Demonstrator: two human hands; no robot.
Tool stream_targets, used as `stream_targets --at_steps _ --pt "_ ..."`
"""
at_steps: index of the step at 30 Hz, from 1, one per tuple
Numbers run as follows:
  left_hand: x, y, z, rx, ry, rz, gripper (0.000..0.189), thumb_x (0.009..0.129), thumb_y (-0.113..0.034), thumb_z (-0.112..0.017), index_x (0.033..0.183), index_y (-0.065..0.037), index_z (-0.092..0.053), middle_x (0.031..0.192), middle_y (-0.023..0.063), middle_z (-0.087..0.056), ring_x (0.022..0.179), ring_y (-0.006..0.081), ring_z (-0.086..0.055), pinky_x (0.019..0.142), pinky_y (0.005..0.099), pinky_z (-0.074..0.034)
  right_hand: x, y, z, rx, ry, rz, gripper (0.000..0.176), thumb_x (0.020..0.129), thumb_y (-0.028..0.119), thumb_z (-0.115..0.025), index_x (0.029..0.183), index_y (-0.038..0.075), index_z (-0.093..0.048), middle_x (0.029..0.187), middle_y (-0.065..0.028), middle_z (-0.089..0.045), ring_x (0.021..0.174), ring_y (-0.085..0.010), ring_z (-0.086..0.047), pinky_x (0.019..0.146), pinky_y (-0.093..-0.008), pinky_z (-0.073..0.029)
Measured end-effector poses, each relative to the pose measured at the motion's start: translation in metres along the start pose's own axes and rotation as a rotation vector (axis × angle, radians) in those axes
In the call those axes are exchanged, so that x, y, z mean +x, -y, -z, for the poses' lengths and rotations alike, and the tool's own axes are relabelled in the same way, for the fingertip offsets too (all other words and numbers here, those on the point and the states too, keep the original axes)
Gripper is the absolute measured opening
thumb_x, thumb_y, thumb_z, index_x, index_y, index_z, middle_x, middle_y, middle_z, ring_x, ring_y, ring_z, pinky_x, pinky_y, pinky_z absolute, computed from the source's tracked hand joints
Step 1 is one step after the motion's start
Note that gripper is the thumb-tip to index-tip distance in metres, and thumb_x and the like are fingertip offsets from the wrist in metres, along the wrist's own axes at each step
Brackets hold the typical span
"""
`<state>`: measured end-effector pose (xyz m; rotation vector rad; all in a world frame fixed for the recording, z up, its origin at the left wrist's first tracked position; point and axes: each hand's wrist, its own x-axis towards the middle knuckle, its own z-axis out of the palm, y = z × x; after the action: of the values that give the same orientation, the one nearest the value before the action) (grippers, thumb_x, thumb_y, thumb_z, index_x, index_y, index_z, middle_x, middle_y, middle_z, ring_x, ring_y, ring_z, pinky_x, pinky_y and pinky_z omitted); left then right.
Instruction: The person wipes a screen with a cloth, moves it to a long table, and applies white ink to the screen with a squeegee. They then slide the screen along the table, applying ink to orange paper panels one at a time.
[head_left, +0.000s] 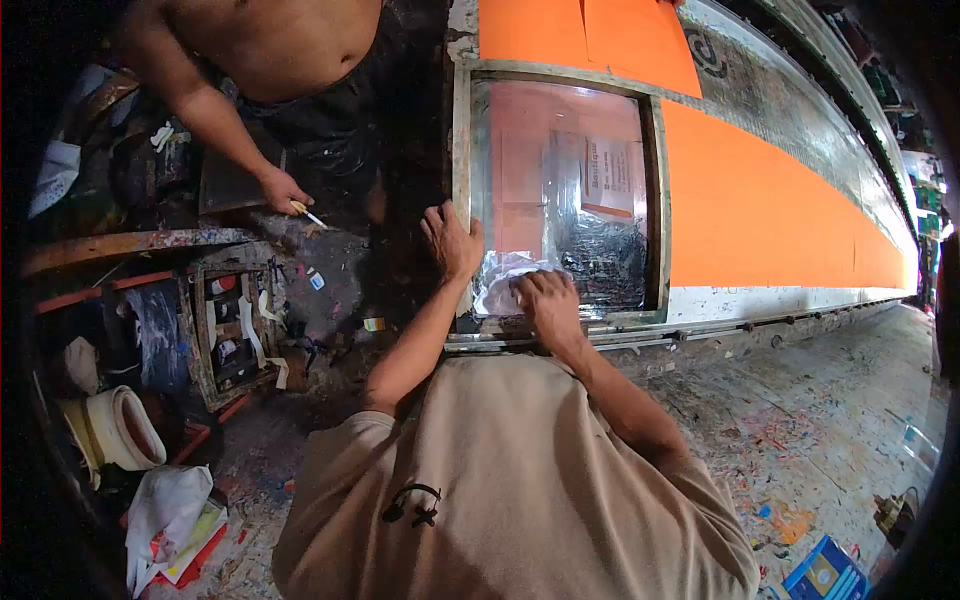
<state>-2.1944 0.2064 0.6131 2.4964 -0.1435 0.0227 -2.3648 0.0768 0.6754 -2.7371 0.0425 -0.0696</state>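
A screen printing frame (pixel 658 200) of worn wood lies in front of me, with wet-looking, see-through mesh (pixel 520 180). Lettering and a dark, glossy smeared patch show within it. My left hand (pixel 455 242) grips the frame's left rail, fingers over the outer side. Near the bottom left corner of the mesh, my right hand (pixel 550 305) presses on a crumpled whitish rag (pixel 500 285), its fingers bent over the edge. Part of the rag is hidden under that hand.
Orange sheets (pixel 760 200) cover the long table (pixel 740 300) to the right and behind the frame. At the left stands another person (pixel 270 50), a hand (pixel 285 190) holding a thin yellow-and-white object. Another frame (pixel 205 350) and a fabric roll (pixel 130 430) sit lower left.
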Motion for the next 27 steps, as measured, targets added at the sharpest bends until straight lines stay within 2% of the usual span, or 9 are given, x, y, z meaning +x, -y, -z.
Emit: stream_targets --at_steps 3,6,9,13,15,16,20,23,27 --pt "0.002 -0.001 0.002 -0.009 0.005 -0.006 0.054 0.085 -0.023 -0.074 0.130 0.000 -0.055 0.124 0.0252 -0.050 0.121 0.0458 -0.047 0.104 0.0557 -0.040 -0.012 -0.004 0.000 -0.064 -0.052 0.061 0.029 0.085 0.016 -0.067 0.113 0.012 -0.072 0.110 -0.0060 -0.071 0.110 -0.0253 -0.064 0.104 -0.0475 -0.046" --pt "-0.001 -0.001 0.001 -0.012 -0.038 -0.025 0.054 0.084 -0.022 -0.074 0.130 0.000 -0.055 0.125 0.0251 -0.050 0.121 0.0454 -0.047 0.105 0.0556 -0.040 0.011 -0.001 0.026 -0.018 0.140 -0.014 0.029 0.086 0.015 -0.066 0.114 0.012 -0.072 0.113 -0.0070 -0.070 0.112 -0.0262 -0.062 0.106 -0.0509 -0.043" --pt "-0.002 -0.001 0.001 -0.003 0.017 -0.001 0.055 0.084 -0.022 -0.074 0.130 0.000 -0.054 0.125 0.0250 -0.050 0.122 0.0451 -0.047 0.104 0.0564 -0.040 0.022 -0.008 0.009 -0.006 -0.049 0.001 0.029 0.086 0.015 -0.066 0.114 0.010 -0.071 0.113 -0.0071 -0.070 0.110 -0.0268 -0.062 0.108 -0.0488 -0.041" --pt "0.002 -0.002 0.002 -0.012 -0.021 -0.020 0.054 0.085 -0.022 -0.074 0.129 0.001 -0.054 0.124 0.0262 -0.050 0.120 0.0463 -0.047 0.105 0.0569 -0.039 -0.006 -0.005 -0.005 -0.009 -0.048 0.046 0.030 0.087 0.016 -0.066 0.115 0.010 -0.071 0.113 -0.0071 -0.069 0.110 -0.0262 -0.062 0.109 -0.0499 -0.040" --pt "0.003 0.000 0.000 -0.012 -0.007 -0.020 0.054 0.085 -0.023 -0.074 0.129 0.001 -0.053 0.123 0.0272 -0.051 0.119 0.0470 -0.047 0.105 0.0570 -0.037 -0.002 0.001 0.014 -0.044 0.184 0.033 0.030 0.088 0.017 -0.065 0.117 0.011 -0.071 0.113 -0.0066 -0.068 0.112 -0.0254 -0.061 0.109 -0.0521 -0.039" --pt "0.003 0.001 -0.001 0.006 0.013 -0.014 0.055 0.085 -0.023 -0.074 0.129 0.001 -0.053 0.123 0.0270 -0.051 0.119 0.0470 -0.047 0.106 0.0567 -0.037 0.007 0.000 0.021 -0.061 0.189 0.014 0.030 0.088 0.017 -0.065 0.117 0.011 -0.071 0.111 -0.0062 -0.068 0.112 -0.0253 -0.060 0.110 -0.0536 -0.039" --pt "0.000 -0.002 0.004 -0.013 0.021 -0.009 0.056 0.085 -0.022 -0.073 0.131 0.001 -0.052 0.123 0.0262 -0.051 0.120 0.0469 -0.046 0.107 0.0567 -0.036 0.012 -0.012 -0.009 0.026 0.036 -0.006 0.032 0.089 0.017 -0.065 0.120 0.012 -0.071 0.116 -0.0059 -0.069 0.116 -0.0253 -0.061 0.114 -0.0536 -0.036" --pt "0.000 -0.002 0.003 -0.010 0.010 -0.006 0.056 0.085 -0.023 -0.073 0.131 0.001 -0.053 0.126 0.0260 -0.051 0.121 0.0466 -0.047 0.106 0.0570 -0.037 0.002 -0.020 -0.005 0.012 0.013 0.172 0.036 0.089 0.019 -0.065 0.124 0.013 -0.071 0.125 -0.0023 -0.070 0.120 -0.0233 -0.061 0.119 -0.0572 -0.030" --pt "-0.003 0.006 0.000 0.043 -0.014 -0.086 0.055 0.084 -0.022 -0.074 0.130 0.000 -0.054 0.126 0.0234 -0.050 0.121 0.0433 -0.047 0.103 0.0568 -0.040 0.011 -0.037 0.021 -0.203 0.213 0.348 0.044 0.090 0.023 -0.066 0.134 0.021 -0.068 0.131 0.0034 -0.069 0.129 -0.0148 -0.059 0.123 -0.0653 -0.020"
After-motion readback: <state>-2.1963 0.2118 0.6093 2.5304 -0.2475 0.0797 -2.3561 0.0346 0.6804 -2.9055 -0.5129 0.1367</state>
